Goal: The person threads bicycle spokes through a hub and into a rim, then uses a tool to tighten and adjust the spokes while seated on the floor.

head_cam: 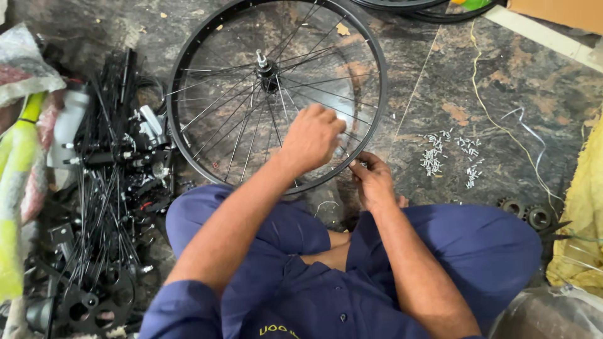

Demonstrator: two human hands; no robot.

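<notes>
A black bicycle wheel (195,53) with thin steel spokes lies flat on the stone floor in front of my crossed legs. Its hub (266,66) with a short axle stands up in the middle. My left hand (312,138) reaches over the spokes near the rim's near right side, fingers curled on a spoke. At the outside of the rim my right hand (372,181) pinches something small against the rim; what it holds is too small to make out.
Several small silver spoke nipples (451,156) lie scattered on the floor to the right. Two toothed cogs (527,213) sit beside my right knee. A heap of black bicycle parts and loose spokes (116,188) fills the left side. Another wheel's rim (402,7) shows at the top.
</notes>
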